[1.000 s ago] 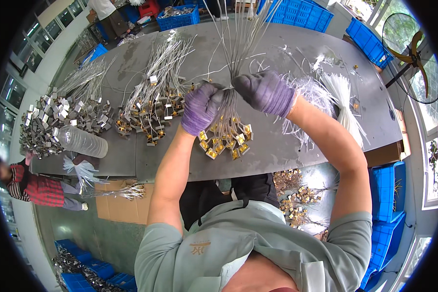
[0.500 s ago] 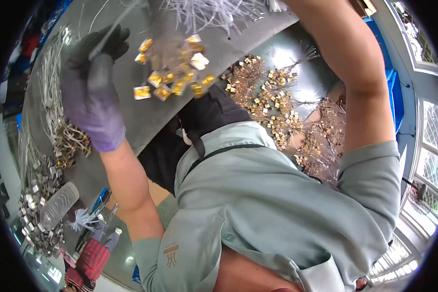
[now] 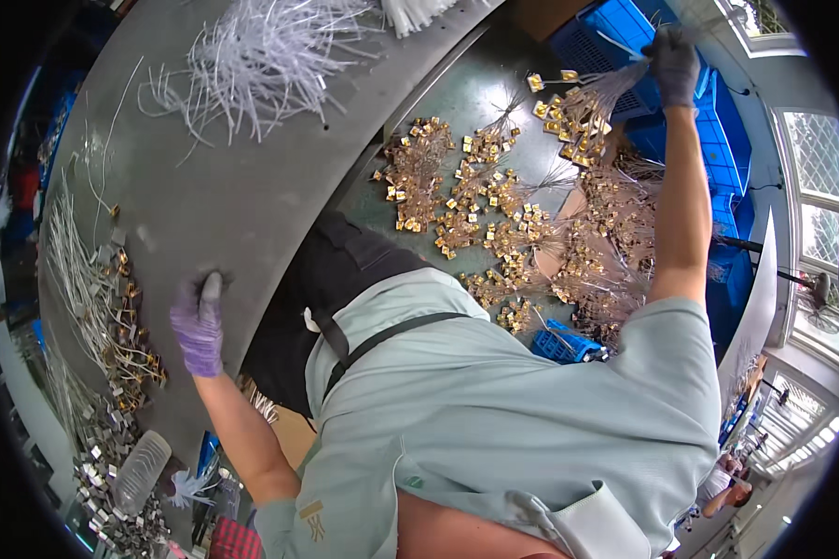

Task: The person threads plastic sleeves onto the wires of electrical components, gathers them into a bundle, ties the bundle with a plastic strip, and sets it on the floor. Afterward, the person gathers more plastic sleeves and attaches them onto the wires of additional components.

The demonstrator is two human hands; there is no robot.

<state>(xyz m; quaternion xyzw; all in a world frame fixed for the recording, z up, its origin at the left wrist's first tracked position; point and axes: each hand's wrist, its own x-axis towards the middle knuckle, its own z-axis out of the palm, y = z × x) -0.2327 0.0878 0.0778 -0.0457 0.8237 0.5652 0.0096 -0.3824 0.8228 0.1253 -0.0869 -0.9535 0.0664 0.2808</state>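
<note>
My right hand (image 3: pixel 673 65), in a dark grey glove, is raised at the far right. Its fingers are closed around the wire end of a bundle of thin wires (image 3: pixel 606 93) tipped with small square gold-yellow pieces. The tipped end points left, above many similar bundles (image 3: pixel 522 228) spread on the green floor beside the table. In a purple glove with grey fingers, my left hand (image 3: pixel 199 321) is low over the grey tabletop (image 3: pixel 196 200) near its front edge. It holds nothing that I can see; the thumb stands apart, and the dark fingertips blend into the table.
Loose white plastic strips (image 3: pixel 261 65) lie at the table's far side. Wire bundles with metal ends (image 3: pixel 112 335) line the left side, near a clear plastic container (image 3: pixel 143 470). Blue crates (image 3: pixel 718 140) stand at right, and a small blue basket (image 3: pixel 569 343) sits by my waist.
The wire bundle has gone from above the table to the right, over the floor. My right hand has come into view holding it. My left hand has drawn back toward me and lower.
</note>
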